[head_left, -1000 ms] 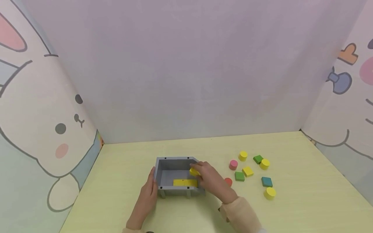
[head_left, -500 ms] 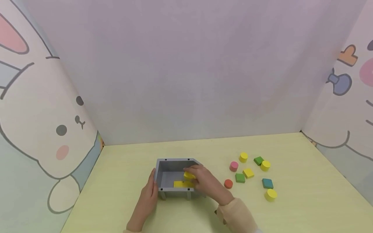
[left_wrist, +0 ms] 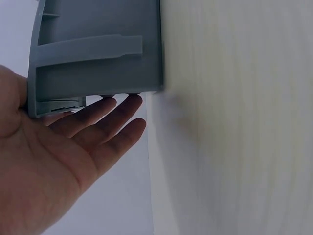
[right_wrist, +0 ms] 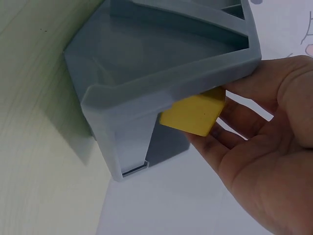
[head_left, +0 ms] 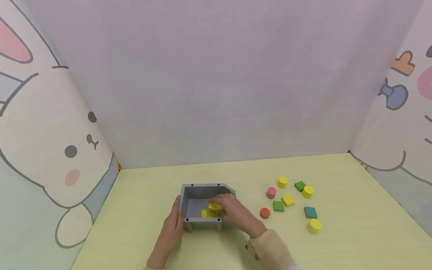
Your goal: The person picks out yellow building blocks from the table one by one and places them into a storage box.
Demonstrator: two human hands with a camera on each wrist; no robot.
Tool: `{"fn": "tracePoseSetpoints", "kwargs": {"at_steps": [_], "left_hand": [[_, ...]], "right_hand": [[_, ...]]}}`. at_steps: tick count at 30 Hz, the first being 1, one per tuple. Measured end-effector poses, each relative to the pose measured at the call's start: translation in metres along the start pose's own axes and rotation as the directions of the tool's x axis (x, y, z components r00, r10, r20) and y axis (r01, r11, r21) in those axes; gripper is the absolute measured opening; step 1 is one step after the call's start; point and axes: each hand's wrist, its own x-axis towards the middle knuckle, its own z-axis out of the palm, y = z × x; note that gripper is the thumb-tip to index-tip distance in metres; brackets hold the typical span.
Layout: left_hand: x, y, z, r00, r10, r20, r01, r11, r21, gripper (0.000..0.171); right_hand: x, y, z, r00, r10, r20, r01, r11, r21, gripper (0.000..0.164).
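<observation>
A grey storage bin point(head_left: 202, 219) stands on the table, with a flat yellow block point(head_left: 205, 213) lying inside along its near wall. My left hand point(head_left: 172, 227) rests against the bin's left wall; its fingers point(left_wrist: 105, 129) are nearly straight and touch the side in the left wrist view. Reaching in over the bin's right end, my right hand point(head_left: 236, 212) pinches a second yellow block point(head_left: 215, 207) between thumb and fingers. That held block point(right_wrist: 195, 112) shows partly behind the bin's rim in the right wrist view. It sits above the flat one; whether they touch I cannot tell.
Loose blocks lie right of the bin: a red cylinder point(head_left: 264, 213), a pink cylinder point(head_left: 271, 192), a green square point(head_left: 278, 206), a yellow square point(head_left: 288, 200), a blue square point(head_left: 310, 212) and several yellow cylinders point(head_left: 314, 225). A pale curtain point(head_left: 229, 93) hangs behind the table.
My right hand has moved left and slightly down inside the bin, carrying the yellow block over the flat one. The left hand stays against the bin's side.
</observation>
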Motion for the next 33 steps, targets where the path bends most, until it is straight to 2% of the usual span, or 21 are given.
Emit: {"fn": "tracePoseSetpoints", "kwargs": {"at_steps": [17,23,28,33], "left_hand": [[0.001,0.0,0.0,1.0,-0.011,0.005,0.011,1.0,-0.016,0.047],[0.001,0.0,0.0,1.0,-0.017,-0.001,0.017,1.0,-0.008,0.047],[0.0,0.002,0.0,1.0,-0.014,-0.002,0.014,1.0,0.004,0.047],[0.0,0.003,-0.001,1.0,-0.001,-0.003,0.001,1.0,0.007,0.047]], "right_hand": [[0.008,0.009,0.004,0.994,0.041,0.099,-0.051,0.993,0.107,0.036],[0.008,0.013,0.004,0.987,0.072,0.144,-0.095,0.982,0.165,0.036],[0.007,0.018,0.006,0.979,0.1,0.179,-0.132,0.976,0.175,0.035],[0.005,0.022,0.008,0.977,0.099,0.187,-0.134,0.974,0.18,0.036]]}}
